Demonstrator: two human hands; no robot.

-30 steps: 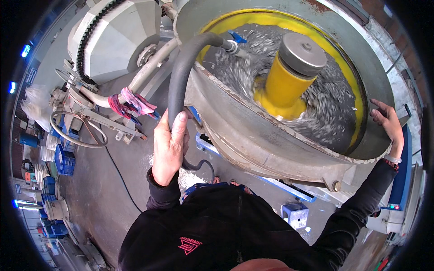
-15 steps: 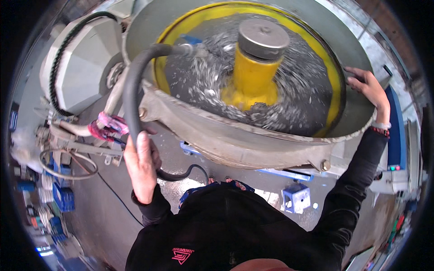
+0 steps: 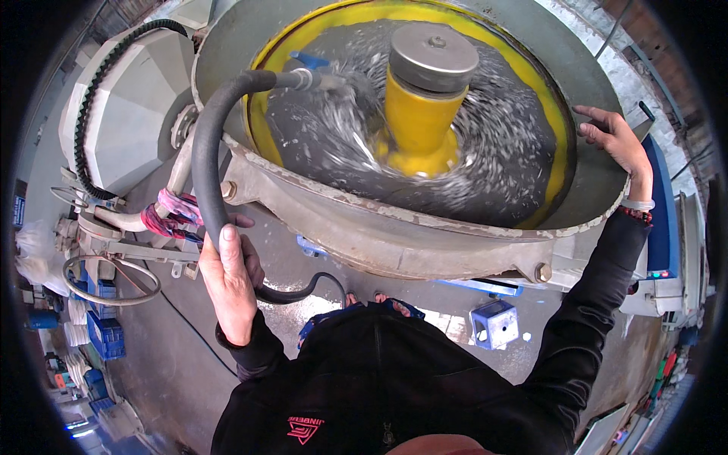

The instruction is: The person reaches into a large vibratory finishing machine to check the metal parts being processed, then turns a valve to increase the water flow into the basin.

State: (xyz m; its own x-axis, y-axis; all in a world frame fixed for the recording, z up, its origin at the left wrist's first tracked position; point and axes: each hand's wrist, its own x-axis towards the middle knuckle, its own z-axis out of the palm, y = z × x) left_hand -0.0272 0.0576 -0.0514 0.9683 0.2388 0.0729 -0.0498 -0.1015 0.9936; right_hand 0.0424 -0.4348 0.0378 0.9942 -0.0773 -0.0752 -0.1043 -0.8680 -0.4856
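In front of me stands a large round grey metal bowl point(image 3: 364, 214) with a yellow lining point(image 3: 265, 129). Small shiny pieces point(image 3: 326, 140) are blurred in the dark contents around a yellow centre column point(image 3: 425, 114) with a metal cap point(image 3: 434, 57). My left hand point(image 3: 230, 284) is wrapped round a thick grey hose point(image 3: 203, 144) outside the near left rim. The hose arches over the rim, its metal end with a blue lever point(image 3: 309, 60) above the contents; spray seems to come from it. At the right side, my right hand point(image 3: 620, 152) reaches over the rim, fingers apart, holding nothing.
A white faceted drum point(image 3: 125, 114) with a black ribbed cable stands at left, beside a metal handwheel point(image 3: 114, 280) and a pink cloth point(image 3: 174, 212) tied to a pipe. Blue crates point(image 3: 106, 334) are stacked lower left. A blue-and-white stool point(image 3: 494, 324) stands on the floor.
The bowl sits slightly more to the left in view, and the hose end has shifted left with it. My left hand keeps its hold; my right hand stays by the right rim.
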